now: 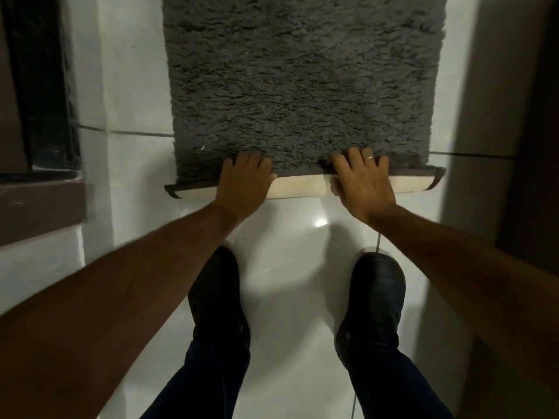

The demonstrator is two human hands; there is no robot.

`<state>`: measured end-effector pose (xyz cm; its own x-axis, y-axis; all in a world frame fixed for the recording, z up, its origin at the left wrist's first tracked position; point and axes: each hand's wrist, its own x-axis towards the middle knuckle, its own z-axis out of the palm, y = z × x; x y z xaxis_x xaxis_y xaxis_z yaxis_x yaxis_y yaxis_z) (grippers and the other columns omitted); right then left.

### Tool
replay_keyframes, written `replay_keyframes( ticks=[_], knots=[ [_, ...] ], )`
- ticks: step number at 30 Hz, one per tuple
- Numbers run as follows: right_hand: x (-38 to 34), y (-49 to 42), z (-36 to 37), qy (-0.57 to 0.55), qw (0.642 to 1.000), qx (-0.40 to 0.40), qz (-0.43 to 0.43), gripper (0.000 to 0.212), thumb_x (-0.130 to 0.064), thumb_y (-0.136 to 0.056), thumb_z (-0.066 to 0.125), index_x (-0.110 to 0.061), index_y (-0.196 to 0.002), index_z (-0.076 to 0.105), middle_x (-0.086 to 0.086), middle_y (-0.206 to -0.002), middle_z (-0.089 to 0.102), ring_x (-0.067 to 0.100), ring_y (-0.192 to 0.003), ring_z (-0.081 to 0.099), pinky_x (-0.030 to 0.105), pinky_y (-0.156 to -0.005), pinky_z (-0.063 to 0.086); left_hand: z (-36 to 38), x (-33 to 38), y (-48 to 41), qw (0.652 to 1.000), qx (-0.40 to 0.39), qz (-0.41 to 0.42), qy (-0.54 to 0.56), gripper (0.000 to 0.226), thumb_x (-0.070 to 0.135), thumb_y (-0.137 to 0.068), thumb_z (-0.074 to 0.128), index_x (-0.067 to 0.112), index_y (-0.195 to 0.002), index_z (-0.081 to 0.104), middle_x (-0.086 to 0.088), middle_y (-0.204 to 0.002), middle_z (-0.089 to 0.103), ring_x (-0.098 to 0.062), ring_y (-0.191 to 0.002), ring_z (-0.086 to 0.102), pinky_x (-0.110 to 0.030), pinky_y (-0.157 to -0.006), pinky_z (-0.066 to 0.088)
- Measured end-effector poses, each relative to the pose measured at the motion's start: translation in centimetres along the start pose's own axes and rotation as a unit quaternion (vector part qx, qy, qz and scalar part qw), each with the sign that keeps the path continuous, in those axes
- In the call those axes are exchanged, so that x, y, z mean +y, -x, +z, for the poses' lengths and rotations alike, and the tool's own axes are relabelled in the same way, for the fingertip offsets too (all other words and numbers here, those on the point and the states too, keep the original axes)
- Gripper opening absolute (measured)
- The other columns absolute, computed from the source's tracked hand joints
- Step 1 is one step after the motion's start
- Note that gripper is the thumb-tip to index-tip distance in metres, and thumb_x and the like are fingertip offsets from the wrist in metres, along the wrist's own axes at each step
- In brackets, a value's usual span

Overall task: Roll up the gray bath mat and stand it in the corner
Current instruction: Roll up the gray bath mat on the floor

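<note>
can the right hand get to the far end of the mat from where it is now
Probably not. The right hand sits on the mat's turned-up near edge, and the far end runs out of view beyond the top; nothing blocks it, but the arm already looks outstretched.

Mat: I see the bath mat (302, 86) flat on the floor (287, 252), running away from me, its near edge folded over.
Left hand (243, 182): on that fold, left of centre.
Right hand (361, 179): on the fold, right of centre.
Shoes: left shoe (216, 294) and right shoe (373, 297) on the floor, nearer me than the fold, apart from it.
</note>
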<state>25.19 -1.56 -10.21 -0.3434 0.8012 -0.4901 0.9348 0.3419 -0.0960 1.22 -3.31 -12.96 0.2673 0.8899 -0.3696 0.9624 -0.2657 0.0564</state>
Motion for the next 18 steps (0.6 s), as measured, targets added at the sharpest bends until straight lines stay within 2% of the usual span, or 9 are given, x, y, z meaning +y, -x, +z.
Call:
replay_keyframes(
  ticks=[2, 4, 6, 8, 9, 11, 13, 15, 18],
  knots=[
    [-0.5, -0.3, 0.2, 0.027, 1.0, -0.008, -0.006, 0.037, -0.017, -0.085, 0.064, -0.013, -0.121, 0.055, 0.018, -0.123, 0.054, 0.041, -0.116, 0.046, 0.058, -0.096, 0.035, 0.1, 0.2, -0.4, 0.999, 0.021, -0.019, -0.014, 0.028, 0.039, -0.094, 0.056, 0.012, -0.1, 0.058, -0.015, -0.104, 0.063, -0.034, -0.097, 0.056, -0.046, -0.082, 0.044],
    [-0.7, 0.1, 1.1, 0.069, 0.997, 0.0, -0.022, 0.032, -0.015, -0.083, 0.065, -0.01, -0.114, 0.059, 0.017, -0.117, 0.057, 0.04, -0.111, 0.049, 0.056, -0.095, 0.037, 0.4, 0.0, -0.6, 0.999, 0.038, -0.015, -0.026, 0.028, 0.04, -0.09, 0.06, 0.014, -0.098, 0.058, -0.013, -0.1, 0.062, -0.033, -0.094, 0.056, -0.044, -0.081, 0.044],
    [-0.6, 0.9, 1.7, 0.084, 0.996, 0.016, -0.038, 0.033, -0.027, -0.087, 0.062, -0.007, -0.114, 0.059, 0.018, -0.115, 0.059, 0.039, -0.105, 0.053, 0.053, -0.091, 0.041, 0.8, -0.1, -0.6, 0.998, 0.054, 0.007, -0.042, 0.024, 0.038, -0.089, 0.062, 0.014, -0.092, 0.059, -0.012, -0.09, 0.064, -0.031, -0.087, 0.057, -0.041, -0.076, 0.044],
    [-0.5, 1.0, 2.1, 0.093, 0.994, 0.001, -0.06, 0.046, -0.041, -0.088, 0.061, -0.005, -0.118, 0.056, 0.019, -0.116, 0.059, 0.039, -0.103, 0.055, 0.051, -0.086, 0.042, 1.0, 0.1, -0.8, 0.997, 0.064, 0.02, -0.029, 0.021, 0.034, -0.089, 0.064, 0.014, -0.09, 0.06, -0.011, -0.084, 0.064, -0.031, -0.08, 0.059, -0.04, -0.071, 0.044],
    [-0.4, 0.8, 2.1, 0.094, 0.993, -0.008, -0.068, 0.049, -0.04, -0.086, 0.063, -0.006, -0.121, 0.055, 0.02, -0.117, 0.059, 0.04, -0.103, 0.055, 0.051, -0.085, 0.044, 1.1, 0.2, -0.7, 0.997, 0.069, 0.023, -0.01, 0.021, 0.033, -0.089, 0.065, 0.013, -0.09, 0.06, -0.011, -0.083, 0.064, -0.031, -0.078, 0.059, -0.04, -0.068, 0.044],
    [0.0, 0.0, 1.9, 0.087, 0.993, -0.015, -0.077, 0.05, -0.033, -0.084, 0.069, -0.008, -0.124, 0.055, 0.02, -0.115, 0.062, 0.041, -0.101, 0.058, 0.051, -0.083, 0.046, 1.0, 0.2, 0.1, 0.997, 0.059, 0.037, 0.016, 0.033, 0.041, -0.086, 0.067, 0.012, -0.099, 0.061, -0.013, -0.092, 0.063, -0.033, -0.083, 0.058, -0.04, -0.069, 0.043],
    [0.7, -0.6, 1.5, 0.061, 0.994, -0.02, -0.089, 0.046, -0.029, -0.082, 0.073, -0.01, -0.122, 0.06, 0.019, -0.112, 0.066, 0.041, -0.097, 0.062, 0.051, -0.082, 0.048, 1.5, -0.1, 1.2, 0.997, 0.034, 0.071, -0.008, 0.055, 0.05, -0.079, 0.069, 0.012, -0.117, 0.057, -0.015, -0.107, 0.06, -0.034, -0.093, 0.055, -0.043, -0.075, 0.04],
    [1.6, -0.9, 1.2, 0.027, 0.994, -0.016, -0.108, 0.04, -0.029, -0.083, 0.073, -0.011, -0.118, 0.065, 0.018, -0.109, 0.07, 0.04, -0.096, 0.064, 0.049, -0.082, 0.048, 1.6, -0.4, 1.5, 0.995, 0.019, 0.089, -0.043, 0.056, 0.033, -0.073, 0.075, 0.015, -0.123, 0.056, -0.015, -0.111, 0.059, -0.034, -0.095, 0.055, -0.044, -0.076, 0.039],
    [2.2, -1.8, 0.2, -0.041, 0.993, -0.021, -0.107, 0.034, -0.032, -0.088, 0.067, -0.013, -0.116, 0.067, 0.016, -0.106, 0.072, 0.038, -0.095, 0.066, 0.047, -0.085, 0.048, 1.1, -0.6, 0.4, 0.998, 0.015, 0.055, -0.006, 0.042, 0.012, -0.072, 0.073, 0.018, -0.113, 0.063, -0.011, -0.1, 0.063, -0.033, -0.087, 0.059, -0.042, -0.069, 0.042]
  ],
)
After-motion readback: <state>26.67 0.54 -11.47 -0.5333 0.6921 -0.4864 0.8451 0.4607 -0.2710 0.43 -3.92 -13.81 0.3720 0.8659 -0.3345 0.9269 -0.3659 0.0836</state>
